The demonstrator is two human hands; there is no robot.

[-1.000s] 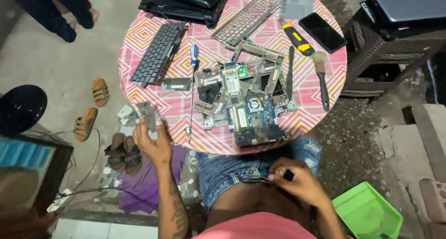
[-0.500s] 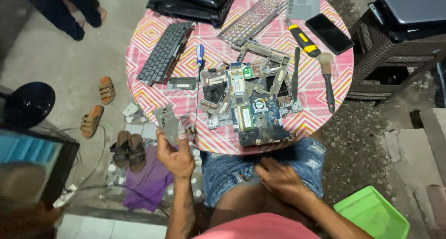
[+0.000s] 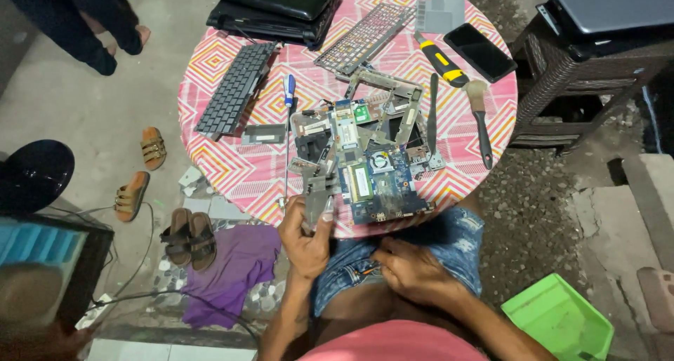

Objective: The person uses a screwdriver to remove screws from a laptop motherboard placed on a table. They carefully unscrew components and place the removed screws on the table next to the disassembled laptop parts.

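Looking down, you see a round table (image 3: 232,171) with a pink zigzag cloth right in front of your knees. Two black laptops (image 3: 277,3) lie stacked at its far edge. A black keyboard (image 3: 235,87) lies on the left side of the table, and an empty keyboard frame (image 3: 365,37) lies near the far middle. A blue circuit board (image 3: 375,182) sits at the near edge, with grey metal parts (image 3: 382,98) piled just behind it and touching it. To the right of the pile lie a brush (image 3: 479,119), a tool with a yellow and black handle (image 3: 441,61) and a black phone (image 3: 479,51). A screwdriver with a blue handle (image 3: 288,91) lies between the keyboard and the pile.

On the floor to your left you see a purple cloth (image 3: 235,266) and some sandals (image 3: 188,236). A green bin (image 3: 558,319) stands on the floor to your right.

Your left hand (image 3: 305,238) is up at the near edge of the table, just left of the blue board. Its fingers are closed tight around a small grey metal piece (image 3: 316,199), which sticks up out of your fist.

Your right hand (image 3: 411,270) rests low on your lap, on your jean shorts (image 3: 456,238). Its fingers are curled in, but you cannot tell if they hold anything.
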